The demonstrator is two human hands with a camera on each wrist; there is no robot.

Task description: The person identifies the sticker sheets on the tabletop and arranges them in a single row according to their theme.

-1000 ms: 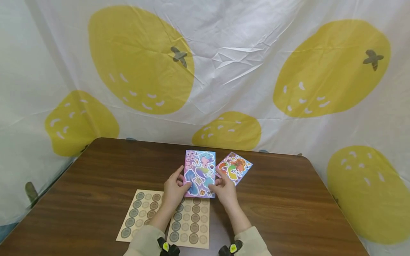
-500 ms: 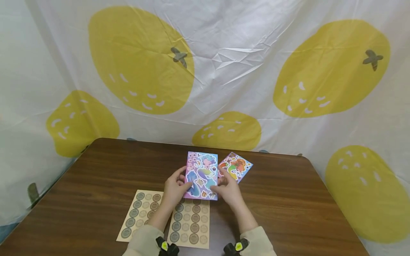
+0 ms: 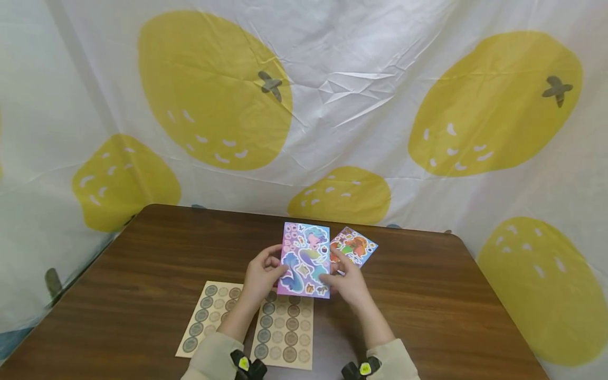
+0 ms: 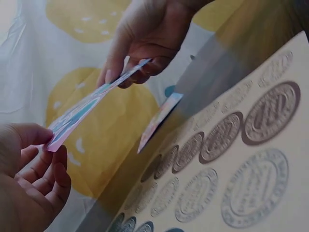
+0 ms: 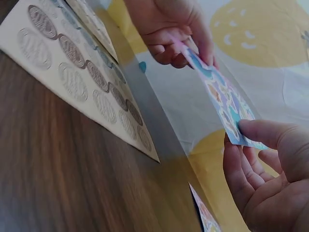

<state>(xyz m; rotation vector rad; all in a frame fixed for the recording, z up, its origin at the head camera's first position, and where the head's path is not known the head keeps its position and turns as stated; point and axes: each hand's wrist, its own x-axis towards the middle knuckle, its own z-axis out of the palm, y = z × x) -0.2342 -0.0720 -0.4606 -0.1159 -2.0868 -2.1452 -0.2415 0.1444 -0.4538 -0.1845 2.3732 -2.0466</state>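
A mermaid sticker sheet point(image 3: 304, 258) in pink, purple and blue is held up between both hands. My left hand point(image 3: 261, 274) pinches its left edge, thumb on the printed face and fingers behind. On the opposite edge my right hand point(image 3: 350, 282) pinches it the same way. Both wrist views show the sheet point(image 4: 82, 111) raised above the table, seen nearly edge-on in the left one. Behind the right hand, a second mermaid sticker sheet point(image 3: 361, 247) with orange hair lies at an angle on the table, partly covered.
Two tan sheets of round stamp-like stickers lie near the front: a left sheet point(image 3: 197, 332), partly under the left forearm, and a right sheet point(image 3: 304, 338) below the held one. The brown wooden table point(image 3: 427, 306) ends at a white curtain point(image 3: 228, 195) with yellow fruit prints.
Both hands have shifted slightly to the right with the mermaid sticker sheet, which now covers a bit more of the second mermaid sheet. The tan sheets stay where they were.
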